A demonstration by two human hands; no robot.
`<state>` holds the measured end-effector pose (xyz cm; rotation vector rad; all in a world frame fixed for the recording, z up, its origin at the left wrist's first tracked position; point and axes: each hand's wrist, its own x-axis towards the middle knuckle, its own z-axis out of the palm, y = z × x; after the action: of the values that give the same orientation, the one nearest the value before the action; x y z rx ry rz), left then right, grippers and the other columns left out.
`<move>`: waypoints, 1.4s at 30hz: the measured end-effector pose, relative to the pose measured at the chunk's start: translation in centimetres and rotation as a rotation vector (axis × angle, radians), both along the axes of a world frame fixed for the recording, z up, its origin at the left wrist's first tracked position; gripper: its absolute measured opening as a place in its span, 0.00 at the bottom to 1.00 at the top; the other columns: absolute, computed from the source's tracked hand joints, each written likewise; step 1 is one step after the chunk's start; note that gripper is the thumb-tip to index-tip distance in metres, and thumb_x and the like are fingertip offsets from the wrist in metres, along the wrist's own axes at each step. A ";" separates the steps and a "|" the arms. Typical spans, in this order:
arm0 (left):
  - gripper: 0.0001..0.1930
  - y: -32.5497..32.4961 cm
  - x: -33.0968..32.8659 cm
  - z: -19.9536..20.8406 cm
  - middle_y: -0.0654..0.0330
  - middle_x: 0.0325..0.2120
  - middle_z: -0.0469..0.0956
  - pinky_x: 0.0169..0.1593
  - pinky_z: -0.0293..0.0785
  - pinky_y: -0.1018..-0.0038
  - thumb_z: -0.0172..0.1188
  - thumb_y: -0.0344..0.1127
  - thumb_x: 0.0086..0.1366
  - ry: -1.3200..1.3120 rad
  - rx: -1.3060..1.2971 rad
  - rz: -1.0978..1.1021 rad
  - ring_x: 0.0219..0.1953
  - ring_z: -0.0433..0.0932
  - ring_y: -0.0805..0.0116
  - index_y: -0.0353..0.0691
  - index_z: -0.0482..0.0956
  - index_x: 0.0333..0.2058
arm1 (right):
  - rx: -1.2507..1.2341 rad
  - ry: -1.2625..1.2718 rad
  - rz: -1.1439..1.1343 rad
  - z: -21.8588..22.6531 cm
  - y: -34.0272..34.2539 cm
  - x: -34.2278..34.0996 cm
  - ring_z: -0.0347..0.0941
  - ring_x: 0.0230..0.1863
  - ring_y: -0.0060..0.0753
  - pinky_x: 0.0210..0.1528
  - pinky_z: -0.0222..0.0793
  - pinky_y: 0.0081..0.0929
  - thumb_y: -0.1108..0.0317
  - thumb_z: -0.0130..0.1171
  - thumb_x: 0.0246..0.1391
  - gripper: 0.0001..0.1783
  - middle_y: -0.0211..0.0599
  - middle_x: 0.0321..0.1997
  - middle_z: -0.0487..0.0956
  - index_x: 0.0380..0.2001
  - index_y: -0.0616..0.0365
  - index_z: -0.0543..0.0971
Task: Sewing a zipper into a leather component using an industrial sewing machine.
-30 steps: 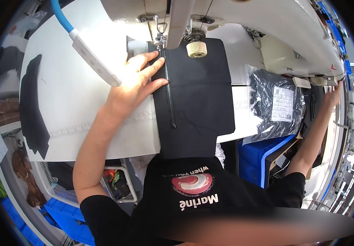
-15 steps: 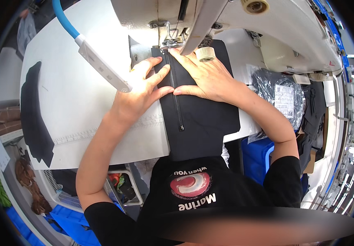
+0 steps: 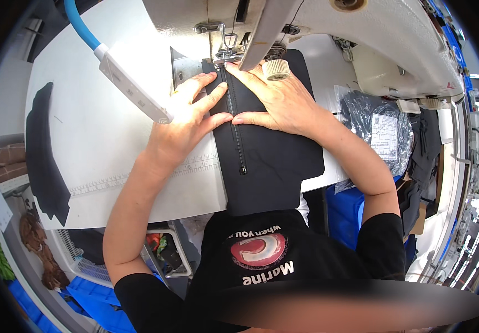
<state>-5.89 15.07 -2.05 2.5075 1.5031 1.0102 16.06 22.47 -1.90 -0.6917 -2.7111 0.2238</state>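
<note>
The scene is bright, and the strongest light falls near the white lamp head (image 3: 131,86), where the white worktable (image 3: 98,133) is burnt out to plain white and the left hand (image 3: 186,116) looks very pale on its back. The clear plastic bag (image 3: 361,127) gives small sharp glints, while the black fabric panel (image 3: 272,161) is dark with little detail, although its zipper (image 3: 239,144) is rather clear. The fisheye lens bends straight edges toward a black round rim, and a smooth blurred oval (image 3: 356,308) covers the lower part.
</note>
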 end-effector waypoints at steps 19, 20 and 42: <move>0.26 -0.1 -0.4 -0.5 0.57 0.45 0.79 0.50 0.74 0.67 0.74 0.43 0.44 0.056 0.064 0.042 0.46 0.77 0.58 0.42 0.81 0.44 | 0.264 0.092 -0.119 -0.7 -0.1 -1.2 0.73 0.51 0.44 0.49 0.71 0.37 0.64 0.62 0.50 0.14 0.35 0.47 0.79 0.41 0.52 0.80; 0.26 0.0 -0.5 -0.6 0.57 0.45 0.79 0.50 0.74 0.67 0.73 0.43 0.44 0.041 0.070 0.036 0.47 0.77 0.59 0.42 0.82 0.43 | 0.265 0.091 -0.121 -0.7 0.0 -1.2 0.74 0.51 0.44 0.49 0.71 0.37 0.65 0.62 0.49 0.14 0.35 0.47 0.79 0.41 0.52 0.81; 0.32 -1.1 0.3 -0.5 0.53 0.54 0.73 0.56 0.67 0.65 0.69 0.41 0.51 0.210 0.032 -0.032 0.56 0.71 0.57 0.37 0.72 0.54 | 0.169 0.064 0.085 0.5 -2.4 1.2 0.70 0.56 0.45 0.56 0.67 0.39 0.72 0.61 0.44 0.23 0.40 0.55 0.74 0.49 0.56 0.76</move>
<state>-5.59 14.02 -2.58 2.7254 1.5012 0.7932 17.26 20.07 -1.43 -0.5135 -2.6626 0.0356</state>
